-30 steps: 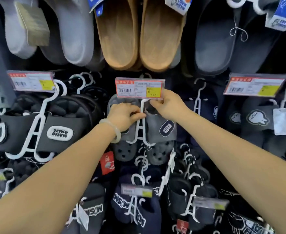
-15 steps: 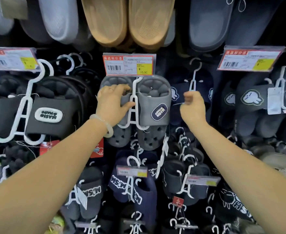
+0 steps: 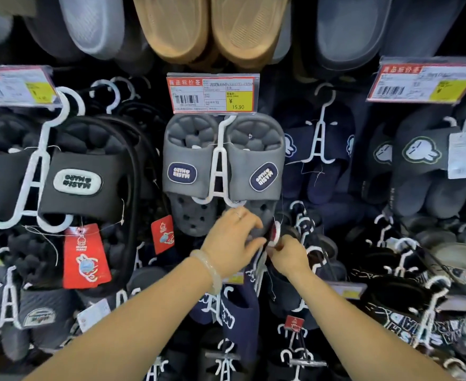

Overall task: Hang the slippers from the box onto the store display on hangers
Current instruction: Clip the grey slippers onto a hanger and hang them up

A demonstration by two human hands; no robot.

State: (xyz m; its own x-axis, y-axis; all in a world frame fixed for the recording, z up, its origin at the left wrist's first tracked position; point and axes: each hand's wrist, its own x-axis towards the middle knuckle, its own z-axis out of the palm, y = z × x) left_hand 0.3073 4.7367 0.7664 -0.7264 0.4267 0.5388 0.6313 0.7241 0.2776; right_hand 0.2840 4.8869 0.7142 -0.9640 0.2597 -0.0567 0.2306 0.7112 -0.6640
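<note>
A pair of grey slippers (image 3: pixel 253 160) with dark oval logos hangs on a white hanger (image 3: pixel 218 166) under the middle price label (image 3: pixel 212 93). Both hands are just below the pair. My left hand (image 3: pixel 231 240), with a pale bracelet on its wrist, touches the toe of the right grey slipper. A small red and white tag (image 3: pixel 275 233) hangs by a thread from that slipper, and my right hand (image 3: pixel 288 255) pinches it at the lower edge. The box is out of view.
Black slippers (image 3: pixel 75 182) with a red tag (image 3: pixel 84 255) hang at the left, navy slippers (image 3: pixel 319 149) and dark grey ones (image 3: pixel 421 160) at the right. Tan soles (image 3: pixel 212 26) hang above. More slippers on white hangers crowd the rows below.
Both hands have dropped from the hanger and hook area to below the grey pair. My right hand, earlier held apart at the right, now pinches the red tag. The view is closer.
</note>
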